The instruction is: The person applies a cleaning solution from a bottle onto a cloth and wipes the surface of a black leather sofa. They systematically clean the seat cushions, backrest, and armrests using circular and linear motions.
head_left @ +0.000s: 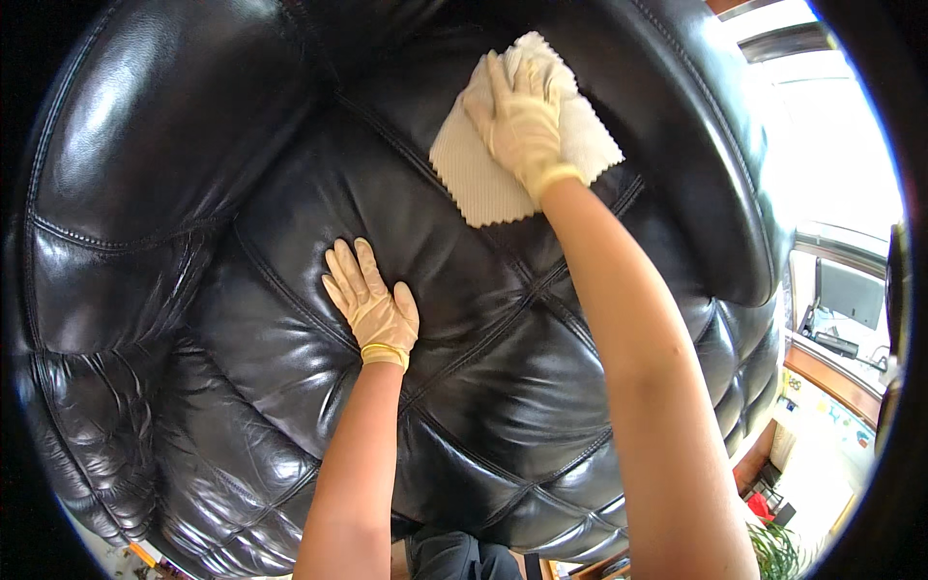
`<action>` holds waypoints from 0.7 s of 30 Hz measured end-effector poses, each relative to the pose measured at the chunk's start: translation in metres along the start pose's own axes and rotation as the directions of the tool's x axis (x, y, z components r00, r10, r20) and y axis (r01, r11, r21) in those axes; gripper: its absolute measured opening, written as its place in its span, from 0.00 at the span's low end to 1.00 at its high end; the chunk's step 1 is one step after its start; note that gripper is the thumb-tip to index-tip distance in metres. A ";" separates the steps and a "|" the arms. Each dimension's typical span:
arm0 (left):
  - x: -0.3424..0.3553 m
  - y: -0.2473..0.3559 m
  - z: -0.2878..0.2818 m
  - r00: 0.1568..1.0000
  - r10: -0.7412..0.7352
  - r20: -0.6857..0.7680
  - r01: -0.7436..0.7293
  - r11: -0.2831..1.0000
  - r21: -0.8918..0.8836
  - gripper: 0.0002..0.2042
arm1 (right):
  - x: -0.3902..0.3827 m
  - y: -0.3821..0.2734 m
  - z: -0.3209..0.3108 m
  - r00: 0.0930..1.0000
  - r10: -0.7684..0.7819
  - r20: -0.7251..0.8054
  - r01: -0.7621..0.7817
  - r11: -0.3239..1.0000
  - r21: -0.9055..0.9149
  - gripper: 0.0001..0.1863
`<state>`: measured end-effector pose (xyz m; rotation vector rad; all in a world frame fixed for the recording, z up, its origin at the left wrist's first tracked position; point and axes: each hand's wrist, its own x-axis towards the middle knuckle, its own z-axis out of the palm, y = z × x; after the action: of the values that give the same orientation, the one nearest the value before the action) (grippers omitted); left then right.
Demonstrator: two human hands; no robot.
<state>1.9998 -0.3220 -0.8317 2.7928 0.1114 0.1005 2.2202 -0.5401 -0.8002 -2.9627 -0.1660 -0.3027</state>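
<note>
Cloth (482, 182) under gloved right grip (523, 126), fingers apart; gloved left grip (373, 305) likewise, on sofa (488, 372).

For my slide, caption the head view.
Gloved right hand flat on a pale cloth, gloved left hand on black stitched upholstery.

The installation comprises one left hand (372, 300) and one right hand (522, 121), each fitted with one cream disposable glove (389, 333). Cloths number one: a white, zigzag-edged wiping cloth (483, 188). Surrounding items: one black quilted leather sofa (454, 329), one computer monitor (851, 292) and one green leafy plant (775, 547).
</note>
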 end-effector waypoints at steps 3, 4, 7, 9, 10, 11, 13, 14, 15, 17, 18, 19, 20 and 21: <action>-0.002 -0.008 -0.009 0.998 -0.045 0.054 0.045 0.999 0.005 0.39 | -0.039 0.012 -0.027 0.972 -0.227 0.062 0.180 0.887 0.425 0.44; -0.005 -0.016 -0.008 0.999 -0.035 0.033 0.035 0.999 0.004 0.39 | -0.050 0.010 -0.054 0.968 -0.221 0.120 0.143 0.876 0.462 0.44; -0.003 -0.010 -0.008 0.997 -0.063 0.048 0.064 0.998 -0.029 0.38 | -0.046 0.058 -0.119 0.932 -0.330 -0.149 0.361 0.819 0.446 0.37; -0.002 -0.019 -0.012 0.998 -0.054 0.045 0.054 0.999 -0.006 0.38 | -0.016 0.081 -0.164 0.899 -0.369 -0.234 0.396 0.915 0.079 0.32; -0.002 -0.019 -0.012 0.998 -0.046 0.038 0.046 0.999 -0.004 0.38 | 0.001 0.105 -0.176 0.905 -0.338 -0.259 0.354 0.935 0.016 0.32; -0.003 -0.015 -0.009 0.999 -0.037 0.032 0.038 0.999 -0.010 0.38 | 0.014 0.127 -0.185 0.952 -0.201 -0.231 0.199 0.980 -0.030 0.36; -0.001 -0.001 0.002 0.999 -0.035 0.033 0.036 0.998 -0.042 0.39 | 0.040 0.183 -0.175 0.973 -0.213 -0.090 0.198 0.968 -0.151 0.47; 0.000 -0.003 0.001 0.999 -0.037 0.033 0.038 0.999 -0.035 0.39 | 0.044 0.185 -0.169 0.973 -0.215 -0.086 0.201 0.968 -0.149 0.48; 0.000 -0.006 -0.004 0.999 -0.040 0.033 0.041 0.999 -0.019 0.39 | 0.046 0.182 -0.165 0.973 -0.215 -0.084 0.203 0.970 -0.137 0.49; -0.001 -0.012 -0.012 0.998 -0.046 0.032 0.046 0.999 0.004 0.38 | 0.043 0.174 -0.159 0.978 -0.189 -0.087 0.181 0.980 -0.086 0.49; -0.001 -0.009 -0.020 0.996 -0.069 0.052 0.069 0.998 0.009 0.38 | 0.039 0.170 -0.159 0.981 -0.175 -0.088 0.169 0.983 -0.070 0.50; 0.003 -0.004 -0.027 0.994 -0.093 0.062 0.093 0.996 0.005 0.37 | 0.039 0.163 -0.158 0.981 -0.154 -0.119 0.145 0.986 -0.082 0.49; 0.006 -0.003 -0.039 0.995 -0.096 0.041 0.098 0.994 -0.038 0.36 | 0.040 0.161 -0.158 0.979 -0.152 -0.133 0.141 0.986 -0.087 0.49; 0.013 0.001 -0.050 0.995 -0.096 0.023 0.098 0.991 -0.091 0.34 | 0.040 0.162 -0.161 0.978 -0.149 -0.145 0.134 0.986 -0.103 0.49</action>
<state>2.0082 -0.3053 -0.7840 2.6899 0.2318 0.0539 2.2490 -0.7221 -0.6592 -3.0085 -0.3541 -0.5685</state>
